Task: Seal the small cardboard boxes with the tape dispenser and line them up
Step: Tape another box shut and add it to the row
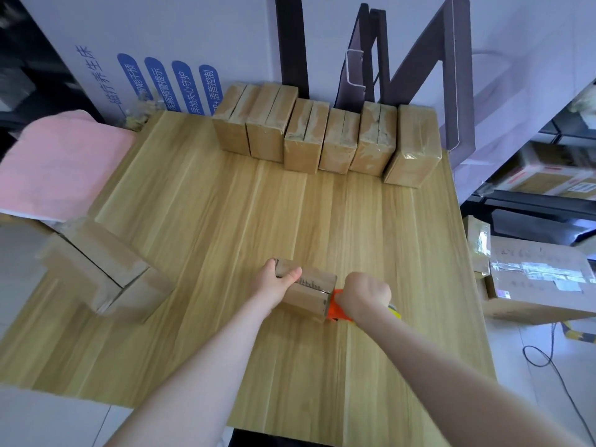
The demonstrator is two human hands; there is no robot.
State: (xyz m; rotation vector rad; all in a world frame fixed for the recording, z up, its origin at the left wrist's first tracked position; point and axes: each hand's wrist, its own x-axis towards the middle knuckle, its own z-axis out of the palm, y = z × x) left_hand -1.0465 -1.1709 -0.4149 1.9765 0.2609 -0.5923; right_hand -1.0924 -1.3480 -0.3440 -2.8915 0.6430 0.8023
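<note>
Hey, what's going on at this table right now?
A person is taping a small cardboard box near the front of the wooden table. The left hand grips the box's left end. The right hand holds an orange tape dispenser against its right end. Six taped boxes stand in a row along the far edge, and a larger cardboard box sits at the table's left side.

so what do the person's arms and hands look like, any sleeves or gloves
The left arm and right arm are bare as far as they show: no sleeves. The left hand and right hand wear no gloves, and neither wrist carries a watch or band.
</note>
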